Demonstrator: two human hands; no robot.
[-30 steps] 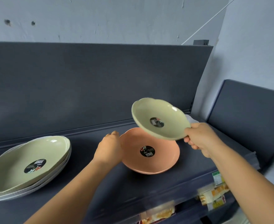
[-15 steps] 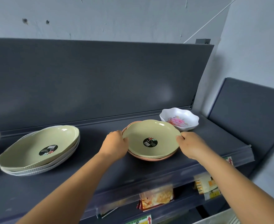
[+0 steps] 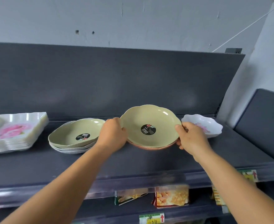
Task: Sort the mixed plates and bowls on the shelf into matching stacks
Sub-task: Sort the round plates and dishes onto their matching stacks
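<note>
At mid-shelf, both hands on pair of nested bowls: left hand point(image 3: 113, 135) clasps left rim, right hand point(image 3: 191, 136) clasps right rim. Green bowl point(image 3: 149, 125) sits inside pink bowl point(image 3: 150, 147), tilted up at back, pink one touching shelf point(image 3: 133, 162). Looks like light, stiff, slick plastic, so opposite rims seem best hold. Matching green stack point(image 3: 75, 136) just beside on left, square floral plates point(image 3: 15, 131) further left, small floral bowl point(image 3: 204, 125) right.
</note>
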